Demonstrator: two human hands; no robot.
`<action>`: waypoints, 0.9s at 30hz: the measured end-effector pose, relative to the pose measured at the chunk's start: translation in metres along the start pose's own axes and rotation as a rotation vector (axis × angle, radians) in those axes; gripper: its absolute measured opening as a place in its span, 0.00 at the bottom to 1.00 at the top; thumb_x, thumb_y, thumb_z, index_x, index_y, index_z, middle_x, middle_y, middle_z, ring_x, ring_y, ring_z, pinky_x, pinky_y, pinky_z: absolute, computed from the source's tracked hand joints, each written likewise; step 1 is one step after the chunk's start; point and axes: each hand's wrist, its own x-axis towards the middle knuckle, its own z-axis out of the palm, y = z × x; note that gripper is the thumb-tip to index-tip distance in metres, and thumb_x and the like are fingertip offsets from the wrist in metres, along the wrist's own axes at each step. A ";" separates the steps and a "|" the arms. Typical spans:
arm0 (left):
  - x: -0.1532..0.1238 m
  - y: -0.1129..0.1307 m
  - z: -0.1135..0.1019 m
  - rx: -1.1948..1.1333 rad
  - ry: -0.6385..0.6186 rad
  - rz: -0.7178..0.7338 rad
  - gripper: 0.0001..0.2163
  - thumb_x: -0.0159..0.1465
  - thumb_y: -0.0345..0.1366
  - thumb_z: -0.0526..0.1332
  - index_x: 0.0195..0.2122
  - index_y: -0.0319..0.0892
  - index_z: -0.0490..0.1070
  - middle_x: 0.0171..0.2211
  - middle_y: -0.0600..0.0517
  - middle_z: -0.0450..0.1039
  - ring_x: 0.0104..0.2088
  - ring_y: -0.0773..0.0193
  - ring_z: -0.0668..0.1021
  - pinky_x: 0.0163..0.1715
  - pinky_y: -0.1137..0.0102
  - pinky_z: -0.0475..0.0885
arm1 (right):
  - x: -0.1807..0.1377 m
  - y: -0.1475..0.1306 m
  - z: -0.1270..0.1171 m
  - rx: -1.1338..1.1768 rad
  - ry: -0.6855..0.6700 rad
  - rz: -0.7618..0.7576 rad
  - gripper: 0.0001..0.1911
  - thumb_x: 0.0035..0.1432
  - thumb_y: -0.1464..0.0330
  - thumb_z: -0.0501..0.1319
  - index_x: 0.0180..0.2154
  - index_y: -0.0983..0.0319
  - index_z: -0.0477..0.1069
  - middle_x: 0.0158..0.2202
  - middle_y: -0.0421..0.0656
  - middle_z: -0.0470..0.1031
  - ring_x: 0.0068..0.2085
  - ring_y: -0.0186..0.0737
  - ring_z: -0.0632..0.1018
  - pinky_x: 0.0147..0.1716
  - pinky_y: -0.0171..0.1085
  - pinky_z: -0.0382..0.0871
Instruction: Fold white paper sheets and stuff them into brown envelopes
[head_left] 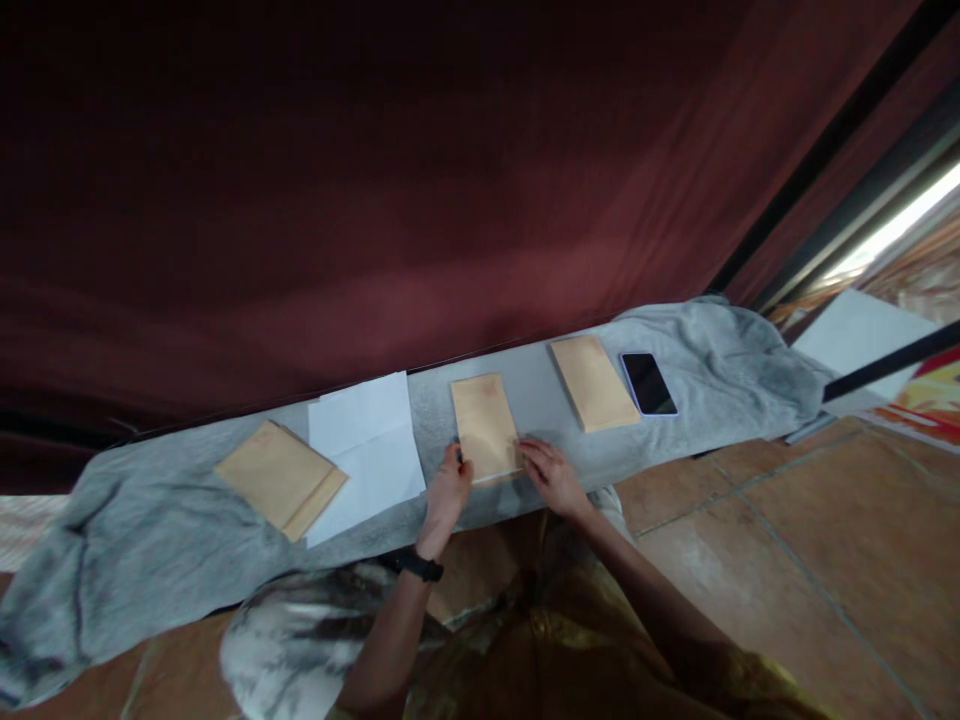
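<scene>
A brown paper envelope (486,420) lies on the grey cloth in front of me, with a pale strip along its near edge. My left hand (450,490) is closed at the near left corner of this envelope. A small dark spot shows by its fingertips, too small to name. At the near right corner, the fingers of my right hand (553,478) are pressed together on the envelope's edge. White paper sheets (367,440) with a fold line lie left of my hands. More brown envelopes (274,470) rest partly over them, and another stack of envelopes (596,385) lies to the right.
A phone (649,384) with a dark screen lies right of the envelope stack. Grey cloth (165,540) covers the long narrow bench. A dark red curtain (420,220) rises behind it. Tiled floor (810,530) and a dark metal bar (892,362) are at the right.
</scene>
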 end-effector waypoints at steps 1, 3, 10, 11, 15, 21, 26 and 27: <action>-0.002 -0.002 0.001 0.083 0.042 0.044 0.15 0.61 0.32 0.61 0.50 0.43 0.71 0.26 0.52 0.75 0.27 0.57 0.79 0.31 0.67 0.73 | 0.002 0.000 0.001 -0.026 -0.036 -0.032 0.17 0.67 0.70 0.53 0.54 0.57 0.74 0.57 0.47 0.75 0.59 0.44 0.73 0.60 0.49 0.66; -0.005 -0.003 0.005 0.289 0.145 0.190 0.15 0.65 0.35 0.58 0.53 0.43 0.71 0.34 0.47 0.77 0.35 0.53 0.81 0.39 0.62 0.75 | 0.006 0.001 0.002 -0.070 -0.084 -0.053 0.17 0.68 0.71 0.54 0.54 0.56 0.74 0.57 0.46 0.75 0.59 0.44 0.73 0.59 0.49 0.65; 0.006 -0.002 0.004 0.551 -0.094 0.752 0.22 0.66 0.39 0.61 0.61 0.43 0.67 0.62 0.42 0.66 0.62 0.51 0.69 0.61 0.56 0.66 | 0.004 0.005 0.002 -0.127 -0.148 -0.079 0.18 0.67 0.67 0.57 0.57 0.57 0.72 0.60 0.48 0.73 0.59 0.48 0.72 0.59 0.50 0.63; 0.007 -0.003 0.002 0.571 -0.150 0.781 0.22 0.66 0.39 0.61 0.61 0.44 0.67 0.64 0.44 0.65 0.64 0.52 0.67 0.62 0.56 0.65 | 0.004 0.005 0.003 -0.133 -0.150 -0.076 0.18 0.67 0.67 0.58 0.57 0.57 0.71 0.60 0.48 0.72 0.59 0.48 0.72 0.59 0.50 0.63; 0.008 -0.010 -0.008 0.630 -0.219 0.809 0.22 0.67 0.38 0.60 0.63 0.46 0.66 0.66 0.46 0.64 0.66 0.55 0.66 0.64 0.58 0.64 | 0.003 0.003 0.004 -0.151 -0.151 -0.058 0.18 0.68 0.66 0.57 0.58 0.56 0.71 0.61 0.47 0.72 0.59 0.49 0.72 0.59 0.50 0.62; 0.003 -0.011 -0.019 0.770 -0.259 0.913 0.19 0.70 0.36 0.57 0.62 0.42 0.66 0.65 0.42 0.65 0.66 0.55 0.66 0.65 0.58 0.62 | 0.003 -0.002 0.003 -0.159 -0.128 -0.063 0.18 0.67 0.68 0.57 0.57 0.57 0.71 0.60 0.47 0.72 0.59 0.49 0.72 0.59 0.50 0.62; 0.007 -0.013 -0.026 0.850 -0.295 0.984 0.19 0.70 0.35 0.56 0.62 0.41 0.65 0.66 0.42 0.64 0.67 0.57 0.66 0.65 0.59 0.63 | 0.002 0.000 0.004 -0.191 -0.105 -0.103 0.18 0.67 0.69 0.57 0.57 0.57 0.71 0.59 0.47 0.73 0.58 0.47 0.73 0.57 0.49 0.64; 0.008 -0.014 -0.026 0.869 -0.302 0.990 0.19 0.71 0.35 0.55 0.62 0.41 0.65 0.66 0.42 0.64 0.67 0.57 0.66 0.65 0.59 0.64 | 0.002 0.001 0.005 -0.196 -0.099 -0.114 0.18 0.67 0.69 0.57 0.57 0.57 0.71 0.59 0.47 0.74 0.58 0.47 0.73 0.57 0.49 0.64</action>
